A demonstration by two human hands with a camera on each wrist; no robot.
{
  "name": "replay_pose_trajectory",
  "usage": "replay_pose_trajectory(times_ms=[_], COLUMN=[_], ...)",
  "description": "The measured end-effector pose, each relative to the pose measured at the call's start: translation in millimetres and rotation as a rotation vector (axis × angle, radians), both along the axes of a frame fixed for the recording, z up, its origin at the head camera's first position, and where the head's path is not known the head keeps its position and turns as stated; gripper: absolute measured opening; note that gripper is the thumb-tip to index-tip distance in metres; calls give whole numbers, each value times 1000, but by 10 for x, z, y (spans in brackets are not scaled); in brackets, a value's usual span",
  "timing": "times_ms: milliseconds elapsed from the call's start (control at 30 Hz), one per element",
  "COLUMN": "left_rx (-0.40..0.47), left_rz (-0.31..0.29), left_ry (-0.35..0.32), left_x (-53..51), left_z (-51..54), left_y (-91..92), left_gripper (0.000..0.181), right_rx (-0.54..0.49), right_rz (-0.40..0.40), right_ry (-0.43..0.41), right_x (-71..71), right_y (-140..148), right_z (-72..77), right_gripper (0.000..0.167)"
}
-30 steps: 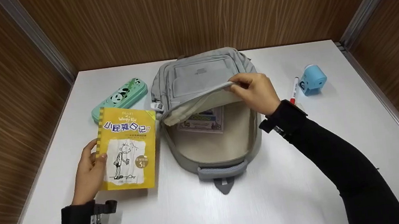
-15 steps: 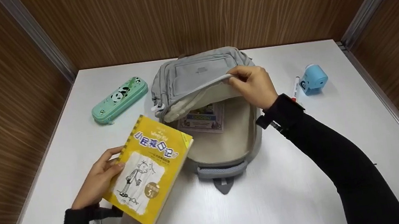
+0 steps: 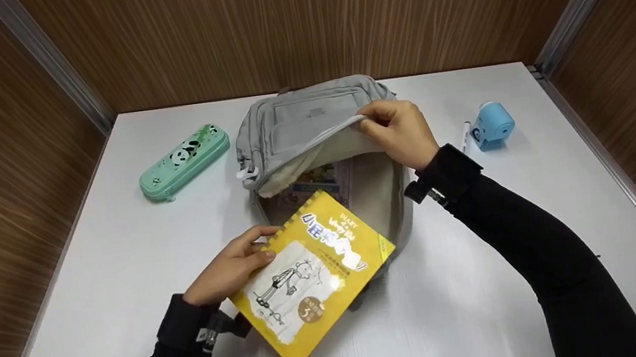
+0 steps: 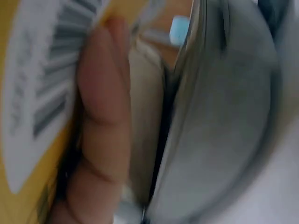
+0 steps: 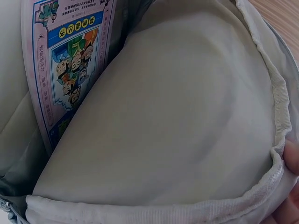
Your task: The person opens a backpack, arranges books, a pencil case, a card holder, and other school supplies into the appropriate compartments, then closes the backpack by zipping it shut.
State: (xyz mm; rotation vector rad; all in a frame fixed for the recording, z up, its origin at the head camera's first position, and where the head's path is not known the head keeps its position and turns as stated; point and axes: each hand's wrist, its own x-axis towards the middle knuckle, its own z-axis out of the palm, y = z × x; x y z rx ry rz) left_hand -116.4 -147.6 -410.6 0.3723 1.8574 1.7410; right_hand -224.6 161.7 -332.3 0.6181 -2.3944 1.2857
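A grey backpack (image 3: 315,106) lies on the table with its main compartment unzipped. My right hand (image 3: 406,134) pinches the edge of its flap and lifts it; the flap's cream lining (image 5: 177,112) fills the right wrist view. Inside sits a book with a pink cover (image 5: 77,70), partly hidden by the flap. My left hand (image 3: 235,267) grips a yellow book (image 3: 312,276) by its spine side, thumb on the front cover. Tilted, the yellow book hangs over the bag's near part and covers some of the opening. Its barcode (image 4: 56,60) shows beside my fingers in the left wrist view.
A green panda pencil case (image 3: 185,161) lies to the left of the backpack. On the right, a blue pencil sharpener (image 3: 492,125) stands beside a white marker (image 3: 466,136), partly hidden by my right wrist. Wood-grain panels (image 3: 299,29) border the white table (image 3: 461,306).
My left hand has carried the yellow book rightward from beside the backpack to over its opening, turning it clockwise. My right hand has raised the flap slightly.
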Motion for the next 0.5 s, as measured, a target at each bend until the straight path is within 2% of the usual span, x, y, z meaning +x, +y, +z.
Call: replay_pose_trajectory(times_ms=[67, 233, 333, 400, 467, 500], left_rx=[-1, 60, 74, 37, -11, -8], left_rz=[44, 223, 284, 317, 375, 403], left_ry=[-5, -51, -66, -38, -24, -7], left_x=[-15, -127, -197, -253, -368, -427], left_z=[12, 18, 100, 148, 98, 58], left_y=[132, 452, 632, 737, 826, 854], left_gripper=[36, 37, 40, 43, 45, 47], right_rx=[0, -2, -14, -25, -25, -22], right_rz=[10, 34, 28, 30, 37, 42], right_ry=[-2, -26, -35, -36, -36, -37], right_x=[4, 5, -2, -6, 2, 5], right_y=[-14, -34, -32, -30, -31, -29], right_z=[14, 51, 69, 76, 79, 77], right_gripper=[10, 11, 10, 10, 11, 11])
